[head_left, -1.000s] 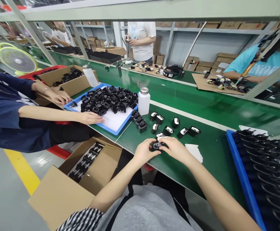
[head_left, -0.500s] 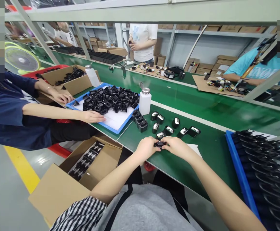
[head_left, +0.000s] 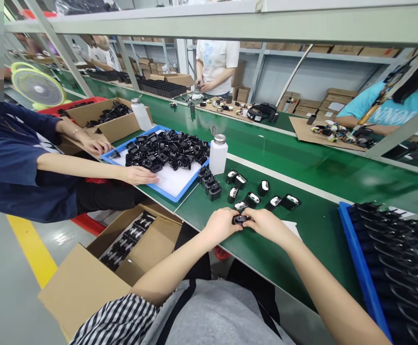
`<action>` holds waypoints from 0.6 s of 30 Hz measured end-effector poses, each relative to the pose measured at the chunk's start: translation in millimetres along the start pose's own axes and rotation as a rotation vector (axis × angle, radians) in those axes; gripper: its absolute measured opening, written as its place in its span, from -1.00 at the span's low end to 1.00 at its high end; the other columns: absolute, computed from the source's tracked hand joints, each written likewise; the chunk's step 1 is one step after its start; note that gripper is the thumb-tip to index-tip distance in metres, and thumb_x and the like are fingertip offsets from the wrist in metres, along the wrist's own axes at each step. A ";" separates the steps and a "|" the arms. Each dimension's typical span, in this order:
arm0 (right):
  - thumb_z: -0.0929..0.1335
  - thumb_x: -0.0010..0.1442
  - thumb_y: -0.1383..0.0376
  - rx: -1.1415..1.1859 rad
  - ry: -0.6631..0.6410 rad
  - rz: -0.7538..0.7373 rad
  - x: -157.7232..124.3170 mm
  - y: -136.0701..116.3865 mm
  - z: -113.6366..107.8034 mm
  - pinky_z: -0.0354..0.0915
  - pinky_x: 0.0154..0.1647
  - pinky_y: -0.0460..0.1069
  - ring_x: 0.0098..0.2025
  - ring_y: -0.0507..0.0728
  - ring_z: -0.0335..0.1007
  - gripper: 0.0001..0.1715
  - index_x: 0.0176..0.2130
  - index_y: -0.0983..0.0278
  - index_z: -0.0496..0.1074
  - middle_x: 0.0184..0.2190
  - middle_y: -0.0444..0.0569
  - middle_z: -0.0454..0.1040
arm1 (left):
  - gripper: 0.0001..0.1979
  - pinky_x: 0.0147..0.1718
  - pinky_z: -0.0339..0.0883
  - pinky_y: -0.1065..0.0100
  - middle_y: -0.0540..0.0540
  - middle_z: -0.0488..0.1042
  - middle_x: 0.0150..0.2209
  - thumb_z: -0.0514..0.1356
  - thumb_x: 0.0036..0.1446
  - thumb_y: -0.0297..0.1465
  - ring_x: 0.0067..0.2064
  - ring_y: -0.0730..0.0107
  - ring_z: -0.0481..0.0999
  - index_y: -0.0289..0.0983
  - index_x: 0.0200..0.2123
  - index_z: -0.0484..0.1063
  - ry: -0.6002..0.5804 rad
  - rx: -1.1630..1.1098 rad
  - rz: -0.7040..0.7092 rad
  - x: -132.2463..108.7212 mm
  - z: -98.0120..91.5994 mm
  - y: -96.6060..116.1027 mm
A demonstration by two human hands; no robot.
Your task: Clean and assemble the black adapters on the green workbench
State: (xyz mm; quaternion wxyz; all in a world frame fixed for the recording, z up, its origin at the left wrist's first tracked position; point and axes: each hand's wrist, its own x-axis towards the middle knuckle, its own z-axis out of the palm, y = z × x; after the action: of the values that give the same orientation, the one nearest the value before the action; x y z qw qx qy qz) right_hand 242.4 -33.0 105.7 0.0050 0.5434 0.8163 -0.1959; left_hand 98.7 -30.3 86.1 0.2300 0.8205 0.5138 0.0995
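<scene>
Near the desk's (head_left: 302, 258) front edge, the left hand (head_left: 220, 225) and right hand (head_left: 268, 225) are both pinching 1 black adapter (head_left: 240, 220) between their fingers.

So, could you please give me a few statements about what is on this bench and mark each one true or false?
1. Both of the person's hands, left hand and right hand, hold one small black part. True.
2. The white bottle lies on its side. False: it stands upright beside the blue tray.
3. The blue tray holds a pile of black parts. True.
4. The cardboard box on the floor is closed. False: its flaps are open and dark parts show inside.
5. A co-worker's hand rests on the blue tray. True.
</scene>
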 end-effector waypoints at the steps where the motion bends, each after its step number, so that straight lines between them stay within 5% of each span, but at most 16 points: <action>1: 0.23 0.01 0.41 0.012 0.000 -0.002 -0.5 0.0 -0.4 0.13 -0.47 -0.11 -0.44 0.07 0.30 -0.85 -0.34 0.29 0.32 -0.44 -0.07 0.41 | -0.71 -0.44 0.21 0.42 -0.03 0.38 -0.42 0.14 -0.17 -0.26 -0.37 0.34 0.38 -0.21 -0.30 0.36 -0.009 0.004 0.000 -0.4 0.0 -0.1; 7: 0.24 -0.03 0.43 -0.014 -0.041 -0.007 1.2 -2.4 -5.8 0.12 -0.47 -0.12 -0.43 0.07 0.31 -0.79 -0.30 0.29 0.33 -0.44 -0.06 0.41 | -0.73 -0.41 0.23 0.41 -0.05 0.40 -0.37 0.15 -0.16 -0.27 -0.33 0.32 0.39 -0.21 -0.32 0.37 -0.029 0.030 -0.023 -0.3 -3.7 3.7; 18: 0.29 -0.17 0.45 -0.041 -0.234 -0.037 20.0 -7.7 -18.4 0.08 -0.59 -0.13 -0.55 0.05 0.27 -0.86 -0.51 0.26 0.41 -0.61 -0.13 0.39 | -0.82 -0.50 0.28 0.45 -0.14 0.44 -0.48 0.25 -0.28 -0.39 -0.43 0.33 0.43 -0.36 -0.51 0.42 -0.390 0.169 -0.158 26.0 -29.0 26.9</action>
State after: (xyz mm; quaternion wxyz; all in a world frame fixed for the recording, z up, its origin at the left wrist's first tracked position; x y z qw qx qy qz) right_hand 231.1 -11.9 120.6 0.1078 0.5013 0.8240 -0.2412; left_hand 120.3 -9.0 122.5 0.2625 0.7977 0.5288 -0.1228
